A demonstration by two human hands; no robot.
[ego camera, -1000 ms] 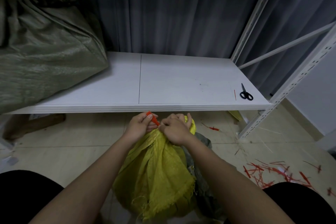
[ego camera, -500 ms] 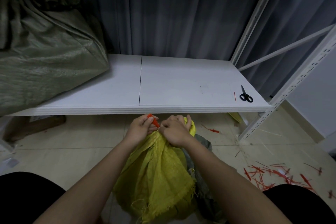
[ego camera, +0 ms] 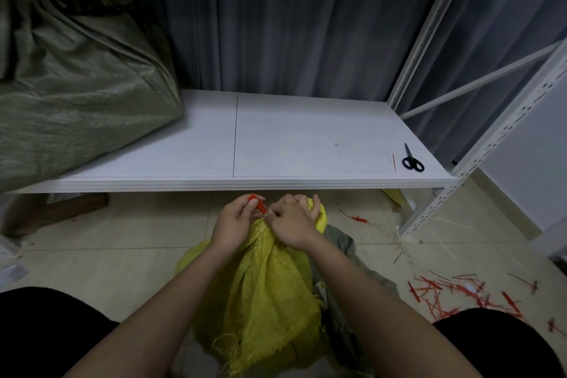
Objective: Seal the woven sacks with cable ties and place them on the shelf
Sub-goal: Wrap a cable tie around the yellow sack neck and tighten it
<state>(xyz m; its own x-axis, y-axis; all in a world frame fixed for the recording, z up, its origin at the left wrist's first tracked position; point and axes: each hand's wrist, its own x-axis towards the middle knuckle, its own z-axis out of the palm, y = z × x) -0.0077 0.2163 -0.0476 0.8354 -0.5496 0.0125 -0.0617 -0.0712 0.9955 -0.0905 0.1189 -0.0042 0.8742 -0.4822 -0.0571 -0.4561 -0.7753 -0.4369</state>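
The yellow woven plastic sack [ego camera: 264,291] stood on the tiled floor between the person's knees, just in front of the white shelf board [ego camera: 306,138]. The right hand [ego camera: 291,224] had its fingers curled tight round the gathered neck. The left hand [ego camera: 236,221] pinched the red plastic cable tie [ego camera: 259,205] beside it. To seal it well, the neck likely needed to stay bunched narrow while the tie was drawn snug below the fist, leaving no loose folds outside the loop.
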